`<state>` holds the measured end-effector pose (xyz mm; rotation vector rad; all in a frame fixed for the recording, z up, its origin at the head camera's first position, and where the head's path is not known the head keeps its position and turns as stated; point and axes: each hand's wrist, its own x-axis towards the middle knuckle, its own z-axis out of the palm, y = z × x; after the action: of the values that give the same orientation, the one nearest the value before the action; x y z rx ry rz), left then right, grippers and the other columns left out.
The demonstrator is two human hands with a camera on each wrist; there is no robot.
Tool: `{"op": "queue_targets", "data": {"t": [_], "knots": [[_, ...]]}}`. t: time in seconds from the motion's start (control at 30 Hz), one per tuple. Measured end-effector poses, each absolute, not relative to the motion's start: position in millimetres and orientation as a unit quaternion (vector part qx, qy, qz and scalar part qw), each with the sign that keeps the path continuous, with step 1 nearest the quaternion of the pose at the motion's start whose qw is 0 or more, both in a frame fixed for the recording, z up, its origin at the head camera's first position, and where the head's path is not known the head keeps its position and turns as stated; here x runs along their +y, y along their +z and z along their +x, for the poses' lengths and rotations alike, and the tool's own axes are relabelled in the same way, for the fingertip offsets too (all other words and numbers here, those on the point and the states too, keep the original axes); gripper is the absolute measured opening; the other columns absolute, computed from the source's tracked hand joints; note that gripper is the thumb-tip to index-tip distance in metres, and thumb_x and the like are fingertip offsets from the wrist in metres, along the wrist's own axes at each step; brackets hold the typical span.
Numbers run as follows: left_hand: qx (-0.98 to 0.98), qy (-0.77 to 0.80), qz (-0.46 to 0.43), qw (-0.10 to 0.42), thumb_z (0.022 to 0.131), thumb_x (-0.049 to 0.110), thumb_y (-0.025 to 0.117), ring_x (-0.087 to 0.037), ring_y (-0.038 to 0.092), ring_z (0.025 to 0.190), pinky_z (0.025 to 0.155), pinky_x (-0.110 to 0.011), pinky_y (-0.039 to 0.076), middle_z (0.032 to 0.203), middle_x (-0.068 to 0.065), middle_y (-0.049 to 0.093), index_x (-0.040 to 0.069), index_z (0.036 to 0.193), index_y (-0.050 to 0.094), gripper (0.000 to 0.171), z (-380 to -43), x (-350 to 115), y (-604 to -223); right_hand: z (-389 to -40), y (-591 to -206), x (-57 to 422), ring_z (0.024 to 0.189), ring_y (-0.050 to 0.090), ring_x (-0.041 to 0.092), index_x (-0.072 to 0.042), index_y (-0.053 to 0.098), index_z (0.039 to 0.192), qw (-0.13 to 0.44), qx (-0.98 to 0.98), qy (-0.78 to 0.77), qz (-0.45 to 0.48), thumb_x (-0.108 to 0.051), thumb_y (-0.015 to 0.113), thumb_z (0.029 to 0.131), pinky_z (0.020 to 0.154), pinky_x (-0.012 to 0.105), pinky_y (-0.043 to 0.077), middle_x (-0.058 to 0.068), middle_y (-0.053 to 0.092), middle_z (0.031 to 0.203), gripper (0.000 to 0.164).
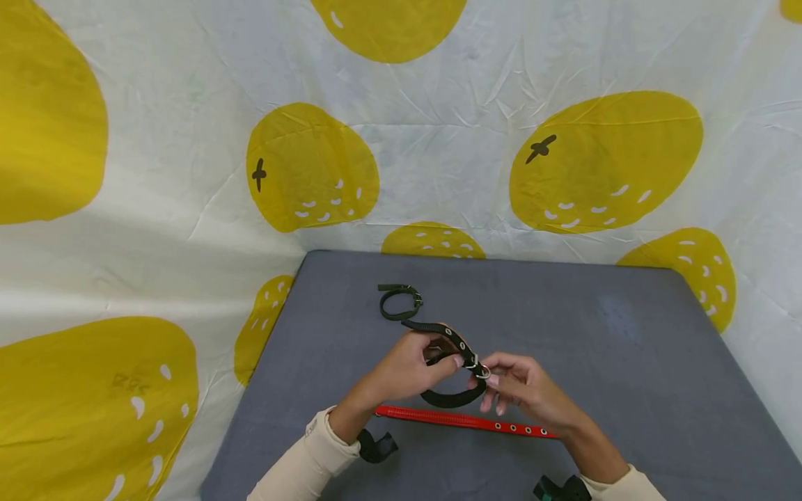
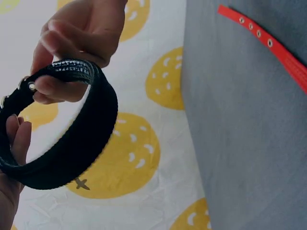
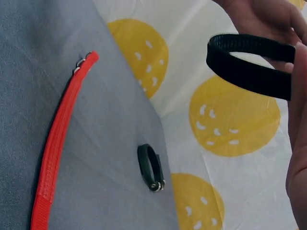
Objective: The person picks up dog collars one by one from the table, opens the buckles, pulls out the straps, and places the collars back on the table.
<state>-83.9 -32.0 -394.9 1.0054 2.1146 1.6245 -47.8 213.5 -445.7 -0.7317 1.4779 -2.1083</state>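
Observation:
A black collar (image 1: pixel 454 399) with metal eyelets is bent into a loop and held above the table. My left hand (image 1: pixel 404 365) pinches its strap near the eyelets, the free end sticking out past the fingers. At the buckle and D-ring, my right hand (image 1: pixel 523 386) grips the collar between thumb and fingers. In the left wrist view the wide band of the black collar (image 2: pixel 91 139) hangs between both hands. The right wrist view shows the collar's loop (image 3: pixel 249 81) next to the right fingers, its buckle hidden there.
A red collar (image 1: pixel 451 417) with eyelets lies stretched out on the grey table (image 1: pixel 626 362), below the hands. Farther back lies a dark green collar (image 1: pixel 391 314), buckled in a loop. A white cloth (image 1: pixel 451 174) with yellow fruit prints hangs behind the table.

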Motion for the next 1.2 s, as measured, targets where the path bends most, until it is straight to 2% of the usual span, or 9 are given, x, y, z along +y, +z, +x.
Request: {"op": "queue_targets", "data": {"t": [0.13,0.27,0.37,0.57,0.67,0.8,1.0,1.2], "knots": [[0.746,0.549,0.344,0.153,0.096,0.019,0.07,-0.005,0.067,0.098,0.09,-0.025,0.055,0.106,-0.001,0.069,0.012,0.111,0.066,0.018,-83.3,-31.0,-395.3,-46.5,-444.0,210.1,0.078,0.07,0.008,-0.002,0.062,0.114,0.211,0.541,-0.772,-0.259,0.005,0.04,0.105,0.067,0.022,0.057,0.0,0.069,0.102,0.025],[0.751,0.537,0.346,0.169,0.091,0.024,0.077,-0.003,0.066,0.089,0.08,-0.024,0.056,0.11,0.0,0.066,0.013,0.119,0.06,0.035,-81.6,-27.1,-396.0,-44.9,-442.4,207.8,0.067,0.065,0.008,-0.001,0.062,0.105,0.178,0.571,-0.759,-0.257,0.005,0.041,0.104,0.059,0.023,0.055,0.0,0.067,0.088,0.022],[0.754,0.529,0.352,0.166,0.09,0.024,0.078,-0.002,0.062,0.088,0.077,-0.023,0.055,0.113,-0.001,0.064,0.013,0.123,0.059,0.04,-80.4,-23.8,-396.6,-44.0,-441.2,204.9,0.06,0.061,0.011,-0.003,0.063,0.098,0.163,0.595,-0.747,-0.249,0.003,0.044,0.104,0.053,0.026,0.053,-0.002,0.066,0.08,0.021],[0.766,0.502,0.381,0.128,0.091,0.028,0.077,-0.005,0.056,0.087,0.074,-0.021,0.051,0.103,0.007,0.063,0.019,0.115,0.07,0.027,-79.9,-22.7,-396.2,-44.0,-439.2,198.5,0.056,0.056,0.014,-0.006,0.061,0.092,0.155,0.588,-0.751,-0.256,0.004,0.045,0.103,0.047,0.03,0.047,-0.005,0.064,0.076,0.023],[0.76,0.508,0.386,0.122,0.091,0.028,0.076,-0.009,0.055,0.085,0.072,-0.023,0.05,0.099,0.007,0.062,0.02,0.112,0.072,0.023,-80.8,-22.6,-396.3,-44.4,-438.2,197.1,0.055,0.054,0.012,-0.008,0.062,0.09,0.15,0.585,-0.754,-0.256,0.004,0.044,0.104,0.043,0.034,0.041,-0.005,0.062,0.076,0.025],[0.753,0.52,0.384,0.124,0.092,0.029,0.075,-0.008,0.056,0.088,0.074,-0.026,0.052,0.1,0.007,0.063,0.021,0.111,0.07,0.021,-81.1,-22.8,-396.4,-45.2,-437.3,196.6,0.053,0.051,0.014,-0.009,0.062,0.09,0.149,0.586,-0.754,-0.258,0.004,0.043,0.104,0.042,0.037,0.037,-0.005,0.062,0.076,0.027],[0.742,0.531,0.391,0.12,0.092,0.024,0.075,-0.006,0.059,0.093,0.079,-0.025,0.054,0.105,0.004,0.065,0.018,0.111,0.067,0.021,-81.1,-24.3,-395.7,-46.9,-438.4,196.8,0.053,0.052,0.015,-0.005,0.057,0.087,0.151,0.561,-0.766,-0.275,0.005,0.039,0.103,0.04,0.041,0.03,-0.003,0.061,0.076,0.026],[0.748,0.533,0.375,0.125,0.093,0.023,0.075,-0.003,0.063,0.089,0.078,-0.024,0.056,0.106,0.002,0.067,0.013,0.112,0.067,0.024,-78.6,-27.8,-394.5,-47.4,-440.1,198.5,0.055,0.056,0.011,-0.005,0.054,0.085,0.156,0.538,-0.778,-0.284,0.006,0.036,0.102,0.041,0.044,0.024,-0.004,0.061,0.077,0.027]]}}
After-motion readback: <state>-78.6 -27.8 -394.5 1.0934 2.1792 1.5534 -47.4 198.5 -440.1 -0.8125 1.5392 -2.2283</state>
